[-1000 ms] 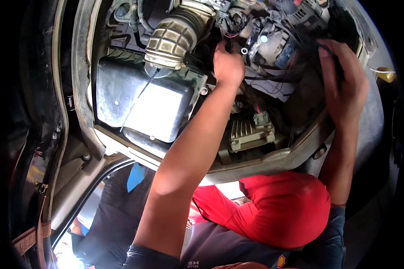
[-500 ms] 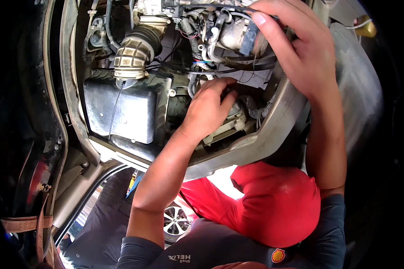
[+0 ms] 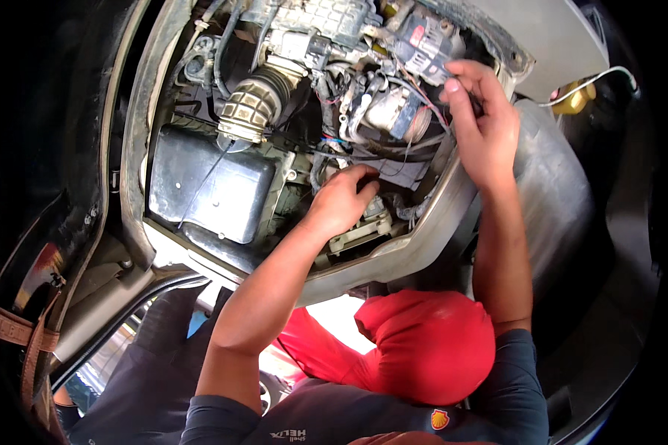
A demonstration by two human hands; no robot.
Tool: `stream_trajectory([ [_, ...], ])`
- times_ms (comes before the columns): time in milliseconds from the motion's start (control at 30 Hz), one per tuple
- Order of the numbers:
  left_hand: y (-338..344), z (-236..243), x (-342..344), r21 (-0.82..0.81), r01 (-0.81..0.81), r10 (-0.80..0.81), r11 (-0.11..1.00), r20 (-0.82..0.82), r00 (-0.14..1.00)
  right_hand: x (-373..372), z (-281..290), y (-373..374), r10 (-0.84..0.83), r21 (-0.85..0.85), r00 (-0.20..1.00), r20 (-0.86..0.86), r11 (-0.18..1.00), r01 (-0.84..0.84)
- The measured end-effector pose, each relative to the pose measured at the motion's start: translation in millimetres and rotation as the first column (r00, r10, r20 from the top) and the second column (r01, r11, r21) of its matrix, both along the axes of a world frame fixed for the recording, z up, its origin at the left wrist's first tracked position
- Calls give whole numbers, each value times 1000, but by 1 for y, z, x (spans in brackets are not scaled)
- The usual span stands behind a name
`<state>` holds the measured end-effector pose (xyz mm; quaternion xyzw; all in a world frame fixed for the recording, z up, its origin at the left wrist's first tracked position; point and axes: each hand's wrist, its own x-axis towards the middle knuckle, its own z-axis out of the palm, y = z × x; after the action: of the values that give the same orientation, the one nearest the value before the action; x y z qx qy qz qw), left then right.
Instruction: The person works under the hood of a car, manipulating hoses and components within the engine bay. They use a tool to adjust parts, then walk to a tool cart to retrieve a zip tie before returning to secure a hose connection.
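Note:
My left hand (image 3: 339, 203) rests low in the engine bay, fingers bent over a grimy part beside a pale bracket (image 3: 360, 233); its thumb stands apart and no tool shows in it. My right hand (image 3: 490, 130) is raised at the bay's right edge, thumb and fingers drawn together. Something small and dark may be between them, too hidden to name. Just beyond those fingertips sits the alternator (image 3: 427, 49), with a ribbed pulley (image 3: 418, 123) nearer and lower. Wires and hoses run between my two hands.
A black air filter box (image 3: 208, 182) and ribbed intake hose (image 3: 249, 111) fill the bay's left side. The metal rim (image 3: 423, 252) curves around the front. Red cloth (image 3: 430, 345) bulges between my arms. A yellow object (image 3: 574, 100) on a white cord lies far right; a brown strap (image 3: 15, 326) hangs left.
The view has shifted, showing more of the engine's far side. My right hand's fingers are more curled and sit slightly further right of the pulley. The left hand stays at the same part.

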<state>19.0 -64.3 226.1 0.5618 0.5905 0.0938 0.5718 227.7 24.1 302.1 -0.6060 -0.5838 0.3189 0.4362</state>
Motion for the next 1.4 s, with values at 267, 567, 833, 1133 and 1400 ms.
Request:
stream_trajectory([
  [267, -5, -3, -1, 26, -30, 30, 999, -6, 1000, -10, 9, 22, 128, -48, 974, -185, 989, -139],
  [567, -4, 2, 3, 49, -31, 33, 998, -30, 999, -38, -2, 92, 436, -255, 759, 483, 899, -355],
  [833, 17, 28, -1, -216, -462, 505, 860, 230, 832, -63, -23, 75, 777, -392, 629, -5, 577, -716],
  [1133, 17, 13, -6, -238, -700, 731, 673, 359, 580, -72, -23, 66, 922, -564, 382, -54, 288, -774],
  [1400, 15, -6, -6, -70, -627, 626, 776, 217, 749, -60, -25, 68, 873, -628, 406, 269, 479, -614],
])
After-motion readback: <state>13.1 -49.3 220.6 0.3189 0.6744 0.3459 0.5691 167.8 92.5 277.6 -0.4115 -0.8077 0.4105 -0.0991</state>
